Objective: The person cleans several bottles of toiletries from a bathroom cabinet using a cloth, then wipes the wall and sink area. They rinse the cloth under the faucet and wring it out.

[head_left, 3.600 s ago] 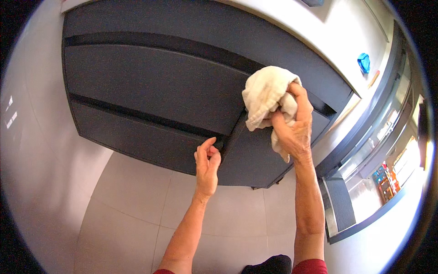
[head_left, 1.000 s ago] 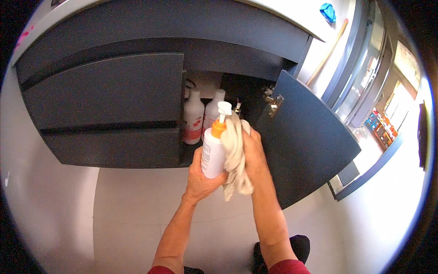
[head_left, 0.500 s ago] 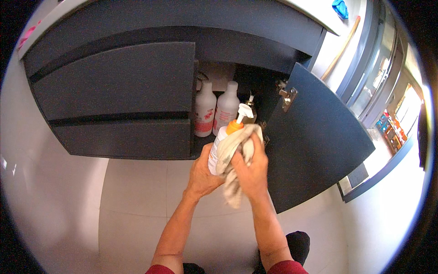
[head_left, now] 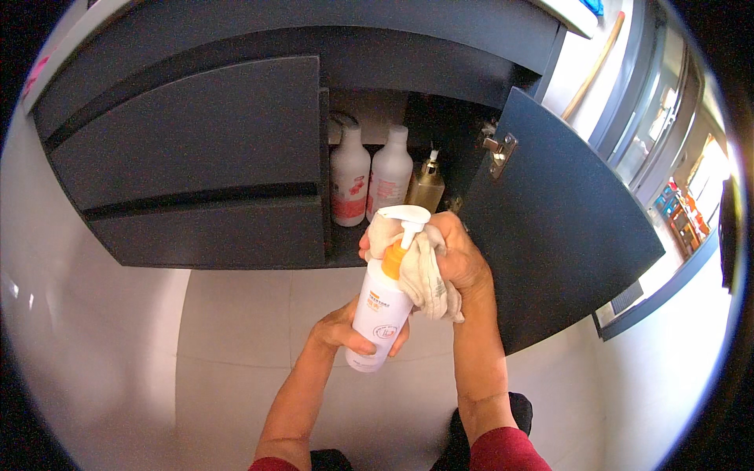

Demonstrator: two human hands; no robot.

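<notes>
A white pump bottle (head_left: 383, 310) with an orange collar and white pump head is tilted in front of the open cabinet. My left hand (head_left: 343, 330) is wrapped round its lower body, thumb across the front. A cream cloth (head_left: 428, 279) is bunched in my right hand (head_left: 465, 255) and pressed around the bottle's neck, behind and beside the pump head. Part of the right hand's fingers show left of the pump; the rest are hidden by cloth and bottle.
Inside the dark cabinet (head_left: 181, 141) stand two white bottles (head_left: 350, 177) (head_left: 390, 173) with pink-red labels and a gold pump bottle (head_left: 426, 188). The cabinet door (head_left: 561, 220) hangs open at the right. A wooden stick (head_left: 594, 67) leans beyond it.
The pump bottle has come lower and turned, so its front label shows. My left hand has dropped lower on it, and the cloth has moved around the neck, uncovering the front.
</notes>
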